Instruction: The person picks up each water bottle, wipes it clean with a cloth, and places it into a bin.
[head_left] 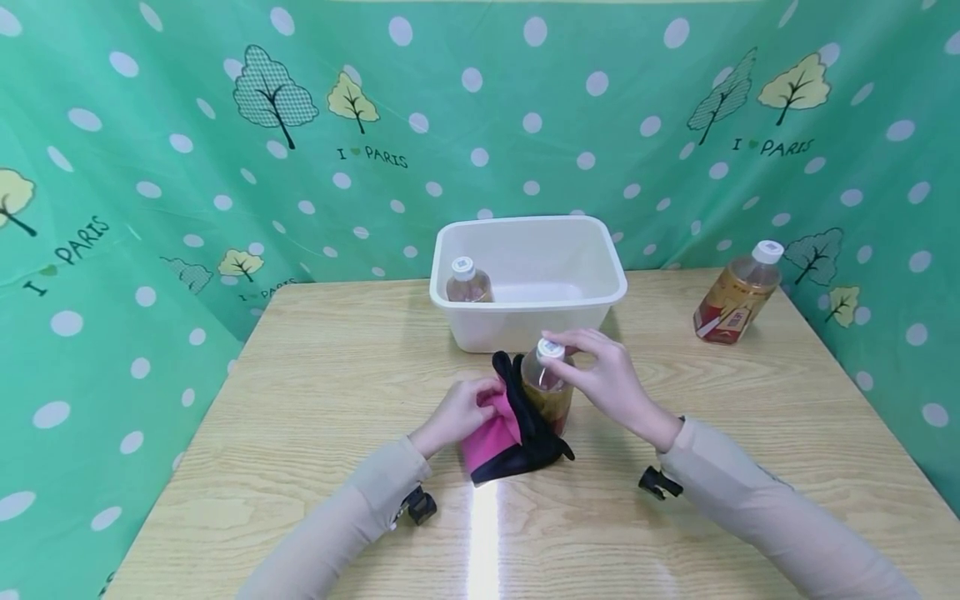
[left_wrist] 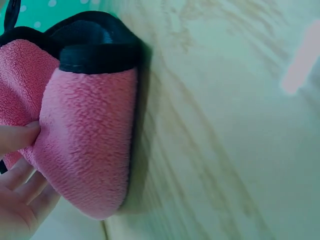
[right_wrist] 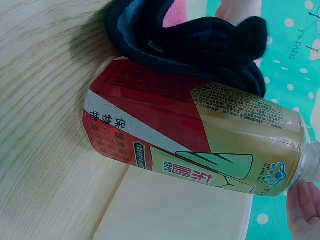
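My left hand (head_left: 467, 414) pinches a pink fleece item with black trim (head_left: 491, 440), its exact kind unclear; the thumb presses into the pink fleece (left_wrist: 95, 135) in the left wrist view. Its black side leans against a drink bottle (head_left: 550, 396), which stands upright on the table. At the bottle's white cap (head_left: 551, 350), my right hand (head_left: 607, 375) pinches with thumb and fingers. In the right wrist view the bottle's red and gold label (right_wrist: 195, 130) shows, touching the black trim (right_wrist: 200, 50). The inside of the fleece item is partly hidden.
Behind the hands sits a white plastic bin (head_left: 525, 321), with another capped bottle (head_left: 468, 283) inside at its left. A third bottle (head_left: 737, 296) stands at the right rear of the wooden table (head_left: 322, 375). A green dotted curtain (head_left: 525, 125) hangs behind.
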